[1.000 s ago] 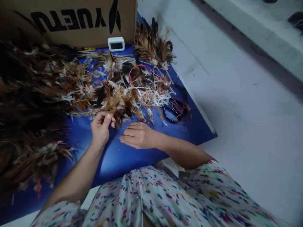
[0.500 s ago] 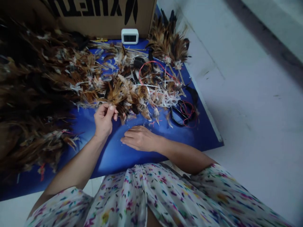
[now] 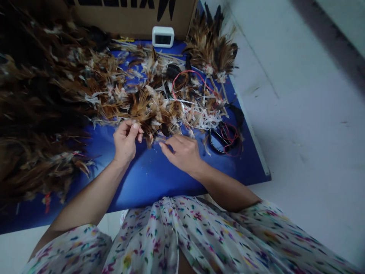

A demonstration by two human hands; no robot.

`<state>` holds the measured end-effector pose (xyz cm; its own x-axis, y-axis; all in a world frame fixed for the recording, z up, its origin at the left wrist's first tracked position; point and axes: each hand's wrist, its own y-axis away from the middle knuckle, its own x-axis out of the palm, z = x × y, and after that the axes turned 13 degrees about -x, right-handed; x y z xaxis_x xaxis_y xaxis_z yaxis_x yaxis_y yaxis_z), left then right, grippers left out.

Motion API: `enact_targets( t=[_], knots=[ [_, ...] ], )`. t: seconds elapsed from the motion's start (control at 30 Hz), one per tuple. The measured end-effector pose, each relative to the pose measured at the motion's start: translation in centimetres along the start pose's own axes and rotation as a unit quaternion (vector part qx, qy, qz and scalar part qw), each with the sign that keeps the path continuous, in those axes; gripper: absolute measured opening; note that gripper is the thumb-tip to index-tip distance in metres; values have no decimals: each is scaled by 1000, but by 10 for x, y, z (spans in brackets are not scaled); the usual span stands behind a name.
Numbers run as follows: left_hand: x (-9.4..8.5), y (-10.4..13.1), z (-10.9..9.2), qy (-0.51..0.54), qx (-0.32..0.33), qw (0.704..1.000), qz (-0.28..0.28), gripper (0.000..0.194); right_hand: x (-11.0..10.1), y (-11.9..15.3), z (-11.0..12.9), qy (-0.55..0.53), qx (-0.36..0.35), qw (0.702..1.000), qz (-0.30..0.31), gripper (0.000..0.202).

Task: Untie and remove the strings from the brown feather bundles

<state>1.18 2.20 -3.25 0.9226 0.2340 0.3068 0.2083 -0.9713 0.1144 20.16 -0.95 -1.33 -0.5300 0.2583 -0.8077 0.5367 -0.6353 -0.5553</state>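
Note:
My left hand (image 3: 125, 139) is closed, thumb pressed to fingers, at the near edge of the feather pile. Brown feathers (image 3: 140, 108) fan upward from its fingertips, and it appears to pinch their base. To its right, my right hand (image 3: 182, 152) is at the same edge of the pile, thumb and forefinger close together. What lies between those fingertips is too small to make out. Just beyond it is a tangle of white plastic strips (image 3: 203, 117). Black-handled scissors (image 3: 218, 142) lie further right, with red string (image 3: 230, 139) looped over the handles.
Large dark feather bundles (image 3: 37, 114) cover the left of the blue table (image 3: 148, 182). A cardboard box (image 3: 128, 23) stands at the back, behind a small white digital clock (image 3: 163, 37). Another feather bundle (image 3: 212, 45) lies at the back right, near the table's edge.
My right hand has moved up from the bare tabletop to the edge of the feathers, its thumb now showing. My left hand keeps its pinch. The view has tilted slightly.

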Motion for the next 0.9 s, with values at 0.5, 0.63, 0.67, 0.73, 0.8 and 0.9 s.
enact_targets(
  t=[0.5,0.63,0.67,0.73,0.8,0.9],
  knots=[
    [0,0,-1,31,-7,999,14,41,13,-15,-15,-90,137,983,79,19],
    [-1,-1,1,26,-12,999,15,43,5,-13,-22,-179,141,974,-7,16],
    [-2,-1,1,26,-12,999,17,43,3,-13,-24,-199,152,968,-22,15],
    [-2,-1,2,27,-9,999,21,42,1,-14,-26,-225,175,958,-39,13],
    [-2,-2,2,30,-8,999,22,42,1,-15,-28,-214,183,959,-33,14],
    [-2,-2,2,30,-13,999,19,44,5,-15,-28,-139,155,978,19,16]
  ],
)
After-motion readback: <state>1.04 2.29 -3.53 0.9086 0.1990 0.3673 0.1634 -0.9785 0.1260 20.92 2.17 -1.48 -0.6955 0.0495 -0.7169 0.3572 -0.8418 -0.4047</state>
